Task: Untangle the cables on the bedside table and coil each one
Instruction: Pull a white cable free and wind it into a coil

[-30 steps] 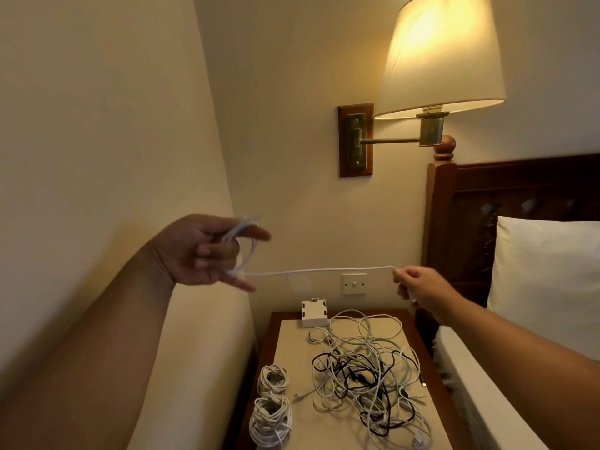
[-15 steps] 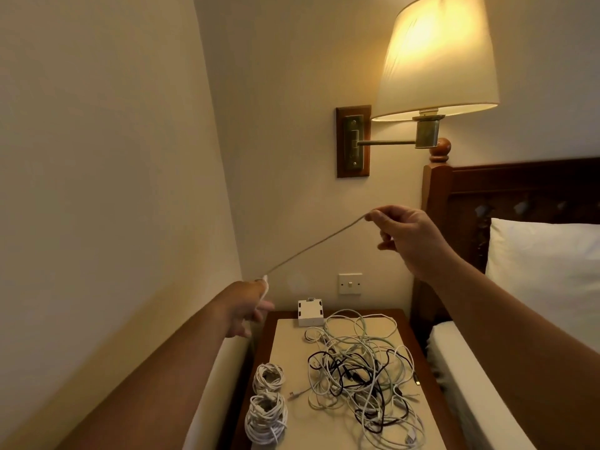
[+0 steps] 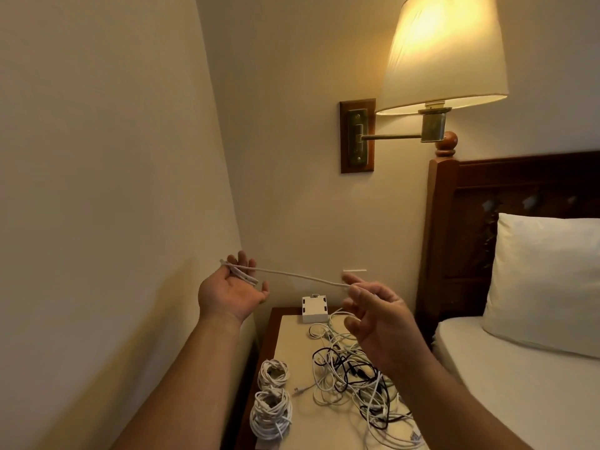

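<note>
While stretching a white cable point(image 3: 302, 277) between both hands in the air above the bedside table point(image 3: 292, 332), holding the left hand point(image 3: 232, 292) palm up, fingers spread and nearly straight, and carrying the cable's doubled-back end across those fingers without closing on it. Pinching the other end of the span between thumb and forefinger of the right hand point(image 3: 376, 323), with the remaining fingers loosely curled. Letting the span sag slightly, well clear of the tabletop. Working directly over a tangle of white and black cables point(image 3: 354, 378) heaped on the right half of the table's pale top and spilling toward its near edge. Working also beside a smaller white coil point(image 3: 273, 373) set just behind a larger white coil point(image 3: 270, 415) at the table's near left, both apart from the tangle. Facing a small white box point(image 3: 314, 309) at the table's back edge, near the wall, just beside the tangle's rearmost loops. Working under a lit wall lamp point(image 3: 441, 53) on a brass swing arm, with a dark wooden headboard point(image 3: 454, 238) and a white pillow point(image 3: 545, 287) to the right.
</note>
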